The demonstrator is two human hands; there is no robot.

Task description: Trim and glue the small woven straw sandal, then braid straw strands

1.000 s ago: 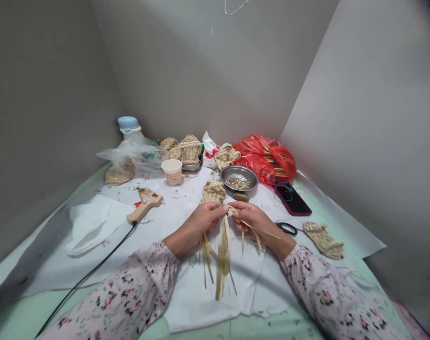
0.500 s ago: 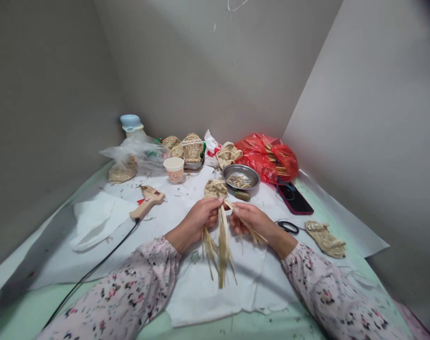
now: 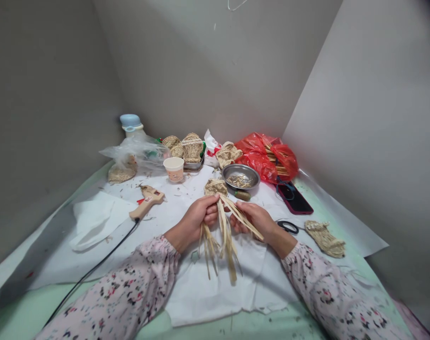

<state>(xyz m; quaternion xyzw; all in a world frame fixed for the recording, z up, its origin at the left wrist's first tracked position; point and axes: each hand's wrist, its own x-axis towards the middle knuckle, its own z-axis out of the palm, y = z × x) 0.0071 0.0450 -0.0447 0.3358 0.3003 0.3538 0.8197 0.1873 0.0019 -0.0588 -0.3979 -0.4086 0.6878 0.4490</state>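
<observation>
Between my hands is a small woven straw piece point(image 3: 216, 187), its loose straw strands point(image 3: 226, 236) hanging down toward me. My left hand point(image 3: 199, 215) is closed, with thumb and fingers pinching the lower edge of the weave where the strands come out. Some strands fall below that hand's fingers. My right hand point(image 3: 252, 219) is closed on several pale strands, which lie slanting across its fingers to the lower right. Its fingertips are partly hidden behind them.
A glue gun point(image 3: 147, 202) with a black cord lies left. Behind stand a paper cup point(image 3: 174, 170) and a metal bowl point(image 3: 226, 177) of straw bits. To the right are a red plastic bag point(image 3: 252, 158), a phone point(image 3: 299, 199), scissors point(image 3: 288, 227) and another woven piece point(image 3: 324, 238).
More strands now lie over my right hand, fanned to the right. The hanging strands have swung slightly, their ends shifting right. My left hand keeps its grip on the weave.
</observation>
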